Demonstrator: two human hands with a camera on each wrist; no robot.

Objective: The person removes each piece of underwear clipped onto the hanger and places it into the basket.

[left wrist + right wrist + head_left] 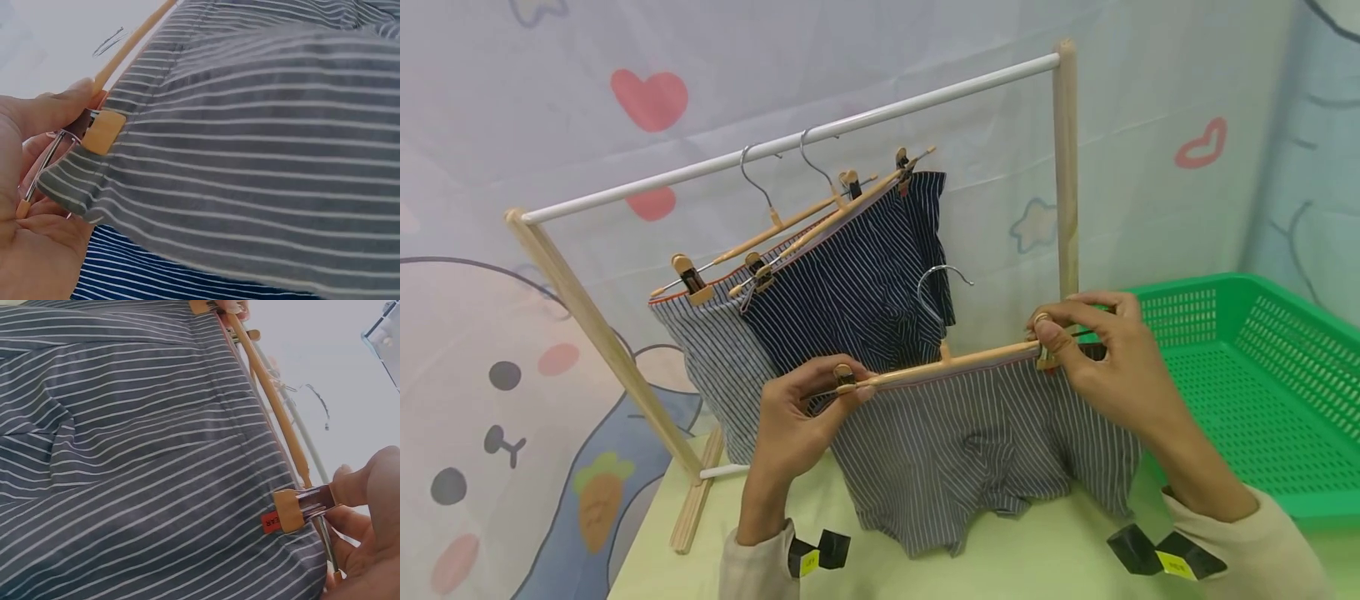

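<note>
Grey boxer shorts with white stripes [955, 450] hang from a yellow clip hanger [917, 372], its metal hook pointing up and free of the rack. My left hand [797, 421] grips the hanger's left end around the clip [104, 132], which bites the waistband. At the other end, my right hand [1108, 358] pinches the right clip [289, 511] between thumb and fingers. A small red tag [270, 522] shows beside that clip. Behind, navy striped shorts [857, 292] and light striped shorts [707, 367] hang from two more clip hangers on the rack's bar.
The wooden rack with a white bar [910, 108] stands behind the hands, its left foot [696, 500] on the pale green table [655, 542]. A green plastic basket [1232, 287] sits at the right. A printed curtain [925, 50] hangs behind.
</note>
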